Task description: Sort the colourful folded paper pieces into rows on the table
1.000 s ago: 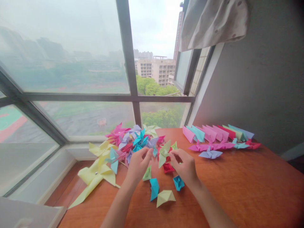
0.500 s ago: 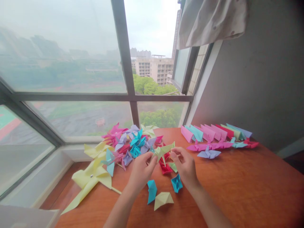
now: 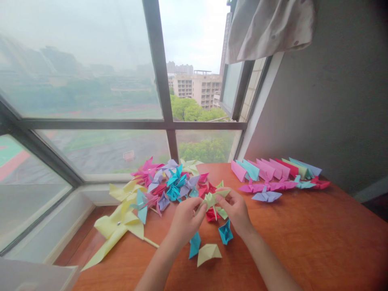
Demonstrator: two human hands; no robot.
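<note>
Between my hands is a pale green origami crane (image 3: 209,199), held above the wooden table. My left hand (image 3: 188,216) pinches one wing between thumb and fingers. The opposite wing is gripped by my right hand (image 3: 236,208), closed at its tip. A thin pointed end of the crane hangs down in the middle. Just below and behind it lie a red folded paper piece (image 3: 213,214) and a light green one (image 3: 222,213). Nearer to me sit a blue paper boat (image 3: 225,232), a blue folded piece (image 3: 195,245), partly behind my left wrist, and a cream folded piece (image 3: 209,255).
Yellow paper pinwheels (image 3: 119,222) lie on the left, beside a heap of colourful folded paper (image 3: 174,184). Paper planes (image 3: 274,169) stand in a row at the back right, with pink cranes (image 3: 266,186) and a lavender crane (image 3: 266,196) before them. Window frames (image 3: 169,125) border the table (image 3: 318,238).
The crane has turned and come slightly down, its wings now spread between both hands. My right hand has closed on a wing. My left hand has shifted a little to the right.
</note>
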